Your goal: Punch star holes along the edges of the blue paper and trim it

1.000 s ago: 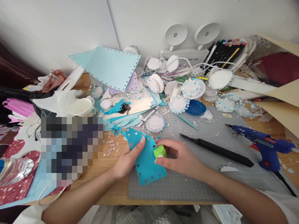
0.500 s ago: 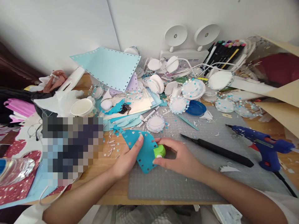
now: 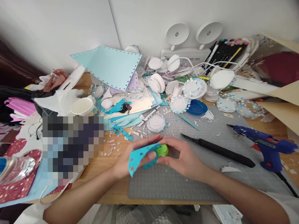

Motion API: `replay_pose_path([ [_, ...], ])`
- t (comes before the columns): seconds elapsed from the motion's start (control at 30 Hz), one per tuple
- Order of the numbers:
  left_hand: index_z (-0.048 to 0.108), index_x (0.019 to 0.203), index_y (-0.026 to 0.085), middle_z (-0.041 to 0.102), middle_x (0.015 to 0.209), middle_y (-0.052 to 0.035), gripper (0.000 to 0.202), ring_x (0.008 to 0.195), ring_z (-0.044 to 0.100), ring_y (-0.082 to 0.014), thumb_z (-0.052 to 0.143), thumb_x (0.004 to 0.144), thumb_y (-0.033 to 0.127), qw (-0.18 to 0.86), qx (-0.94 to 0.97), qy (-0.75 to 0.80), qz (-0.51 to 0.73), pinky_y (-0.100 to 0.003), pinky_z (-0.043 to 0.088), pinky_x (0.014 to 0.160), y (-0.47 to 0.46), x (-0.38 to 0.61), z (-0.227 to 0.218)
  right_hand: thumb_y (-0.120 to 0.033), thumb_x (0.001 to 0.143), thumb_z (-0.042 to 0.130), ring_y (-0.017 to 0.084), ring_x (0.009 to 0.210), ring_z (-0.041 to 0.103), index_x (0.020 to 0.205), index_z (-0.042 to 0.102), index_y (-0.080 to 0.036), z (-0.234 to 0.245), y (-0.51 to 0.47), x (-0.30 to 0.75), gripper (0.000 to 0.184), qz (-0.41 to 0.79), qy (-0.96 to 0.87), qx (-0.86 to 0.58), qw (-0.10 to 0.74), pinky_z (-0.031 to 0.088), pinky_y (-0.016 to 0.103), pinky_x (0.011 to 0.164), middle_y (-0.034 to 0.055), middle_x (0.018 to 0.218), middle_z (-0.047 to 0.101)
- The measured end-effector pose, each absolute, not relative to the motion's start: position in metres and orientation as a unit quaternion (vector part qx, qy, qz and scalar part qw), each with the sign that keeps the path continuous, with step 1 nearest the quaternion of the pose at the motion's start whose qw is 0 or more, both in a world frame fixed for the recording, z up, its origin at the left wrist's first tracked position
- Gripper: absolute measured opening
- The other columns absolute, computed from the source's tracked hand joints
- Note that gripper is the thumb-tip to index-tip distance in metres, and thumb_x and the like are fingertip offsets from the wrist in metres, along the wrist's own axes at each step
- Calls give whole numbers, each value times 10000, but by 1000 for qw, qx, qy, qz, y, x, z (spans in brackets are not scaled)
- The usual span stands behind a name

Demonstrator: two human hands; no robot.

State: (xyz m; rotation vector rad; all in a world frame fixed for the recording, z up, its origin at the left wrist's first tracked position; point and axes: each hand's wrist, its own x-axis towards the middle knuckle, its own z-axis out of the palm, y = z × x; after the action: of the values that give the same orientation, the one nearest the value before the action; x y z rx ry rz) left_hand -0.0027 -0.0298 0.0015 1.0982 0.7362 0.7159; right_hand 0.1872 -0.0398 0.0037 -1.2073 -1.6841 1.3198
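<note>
A piece of blue paper (image 3: pixel 136 156) with punched holes along its edges is curled up in my left hand (image 3: pixel 128 158), the thumb pressing it from the front and the fingers behind. My right hand (image 3: pixel 184 157) is closed around a small green craft punch (image 3: pixel 163 150), fingers on top and thumb beneath. The punch sits against the right edge of the paper. Both hands are just above the grey cutting mat (image 3: pixel 161 189). A strip of blue punched paper (image 3: pixel 123 132) lies beyond my left hand, beside small paper scraps.
To the right lie a black craft knife (image 3: pixel 224 152) and a blue glue gun (image 3: pixel 263 141). White discs with blue-dotted trim (image 3: pixel 156 123) crowd the back, near a blue lid (image 3: pixel 197 107). A paper cup (image 3: pixel 81 106) and a light-blue punched sheet (image 3: pixel 112 67) are on the left.
The blue paper has been turned and bent upward in my left hand, which now shows its thumb lower. The punch has shifted slightly right along with my right hand.
</note>
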Motion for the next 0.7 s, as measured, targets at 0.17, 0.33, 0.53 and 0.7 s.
replay_pose_path([
  [0.17, 590, 1252, 207, 710, 1046, -38, 631, 965, 652, -250, 805, 660, 240, 663, 582, 358, 306, -303, 506, 848, -35, 1, -6, -199, 725, 694, 183, 822, 605, 867, 647, -191, -1, -41, 184, 150, 505, -638, -460, 357, 472, 270, 690, 46, 918, 675],
  [0.33, 672, 1087, 156, 705, 865, -28, 378, 793, 648, -204, 742, 735, 273, 635, 596, 397, 290, -262, 503, 697, -41, 3, -9, -187, 756, 666, 180, 819, 612, 906, 638, -197, -5, -43, 181, 153, 478, -662, -454, 356, 479, 282, 701, 46, 920, 686],
  [0.53, 714, 1059, 192, 743, 967, -35, 426, 889, 682, -243, 801, 642, 190, 643, 571, 402, 313, -285, 533, 771, -39, -1, -2, -115, 774, 602, 184, 751, 561, 858, 568, -189, -16, -45, 182, 118, 263, -798, -376, 390, 431, 341, 718, 42, 805, 635],
  [0.7, 645, 1208, 193, 723, 1074, -68, 478, 938, 684, -244, 725, 737, 207, 596, 642, 370, 310, -297, 543, 815, -34, -6, 5, -181, 800, 617, 179, 689, 534, 885, 548, -189, -13, -45, 181, 109, 215, -807, -350, 423, 406, 343, 692, 22, 724, 584],
])
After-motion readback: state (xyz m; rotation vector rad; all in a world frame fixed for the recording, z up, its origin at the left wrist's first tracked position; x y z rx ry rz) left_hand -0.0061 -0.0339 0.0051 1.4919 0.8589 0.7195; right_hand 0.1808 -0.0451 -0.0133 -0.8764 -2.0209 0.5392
